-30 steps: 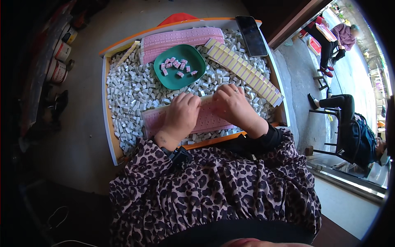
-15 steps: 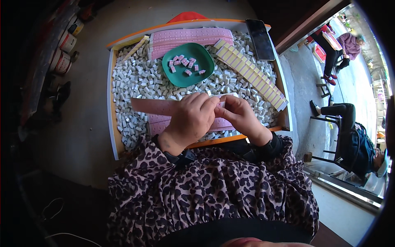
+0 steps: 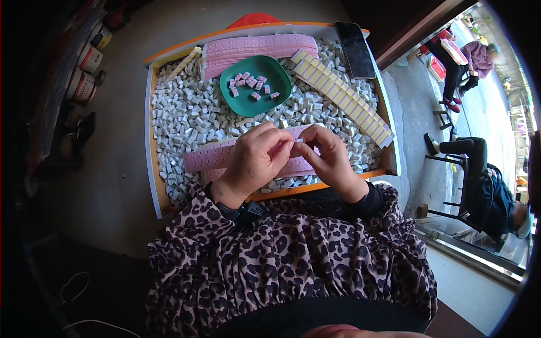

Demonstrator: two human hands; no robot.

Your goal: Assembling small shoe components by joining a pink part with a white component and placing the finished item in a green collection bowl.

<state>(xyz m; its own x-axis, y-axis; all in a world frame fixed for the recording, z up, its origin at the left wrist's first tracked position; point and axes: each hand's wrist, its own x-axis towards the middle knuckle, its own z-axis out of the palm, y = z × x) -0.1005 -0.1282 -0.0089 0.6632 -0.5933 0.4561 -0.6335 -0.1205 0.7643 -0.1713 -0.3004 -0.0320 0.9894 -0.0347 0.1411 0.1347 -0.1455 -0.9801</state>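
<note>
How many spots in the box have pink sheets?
2: far pink sheets beyond the green plate, and near pink sheets partly under the left hand and right hand. Some may be hidden.

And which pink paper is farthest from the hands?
The pink dotted paper stack beyond the rounded green dish, away from the person. The other pink dotted sheets lie near the bare left hand and right hand.

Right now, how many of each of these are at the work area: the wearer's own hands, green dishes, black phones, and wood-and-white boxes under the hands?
Hands: 2 (left hand, right hand)
Green dish: 1
Black phone: 1
Wood-and-white box: 1
Total: 5
</note>
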